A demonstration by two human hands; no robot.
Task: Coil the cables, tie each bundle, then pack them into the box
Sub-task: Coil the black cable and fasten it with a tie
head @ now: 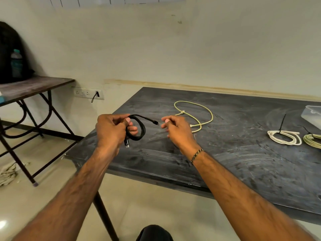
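My left hand grips a black cable coiled into a small loop above the dark table's left corner; one plug hangs below the hand and the other end sticks out to the right. My right hand hovers just right of that free end, thumb and forefinger pinched close, not touching the cable. A loose yellow-green cable lies uncoiled behind my right hand. At the right lie a white coiled bundle with a black tie and a greenish coiled bundle. A clear plastic box sits at the far right edge.
A second, brown table stands to the left with a black backpack on it. A wall socket strip with a short black lead sits between the tables. Tangled cords lie on the floor at the left.
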